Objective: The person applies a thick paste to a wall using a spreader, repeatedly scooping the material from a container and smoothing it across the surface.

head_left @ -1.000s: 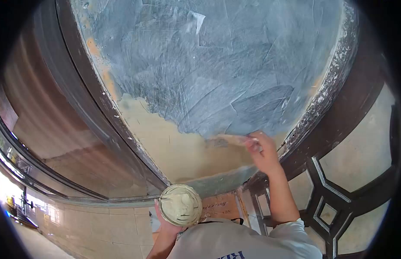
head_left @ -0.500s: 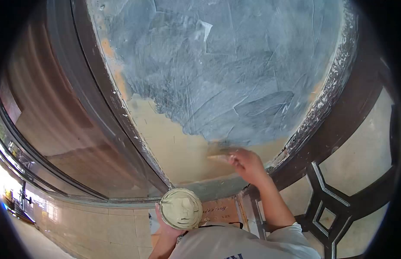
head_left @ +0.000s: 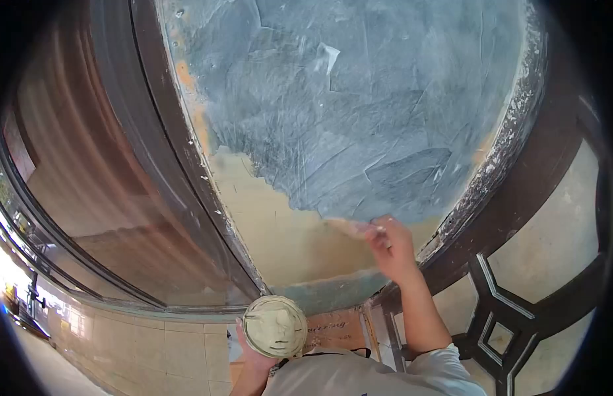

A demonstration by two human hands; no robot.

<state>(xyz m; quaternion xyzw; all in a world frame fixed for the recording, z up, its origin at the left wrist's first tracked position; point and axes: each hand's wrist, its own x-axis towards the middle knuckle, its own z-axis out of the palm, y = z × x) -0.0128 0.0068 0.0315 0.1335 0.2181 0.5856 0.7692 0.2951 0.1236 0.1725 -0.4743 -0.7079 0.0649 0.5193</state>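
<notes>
One tub (head_left: 275, 326) in left hand (head_left: 251, 354), one blurred tool (head_left: 347, 228) in right hand (head_left: 393, 249)

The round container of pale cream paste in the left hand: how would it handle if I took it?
The round container may feel heavy for its size: pale cream paste covers its mouth, though depth is hidden. The paste probably won't slosh, since it holds ridges. The paste-smeared rim may be slippery.

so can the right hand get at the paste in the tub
Likely yes: the left hand holds the tub with its top uncovered, and nothing visible stands between the paste and the right hand, though its blurred tool is by the wall.
</notes>
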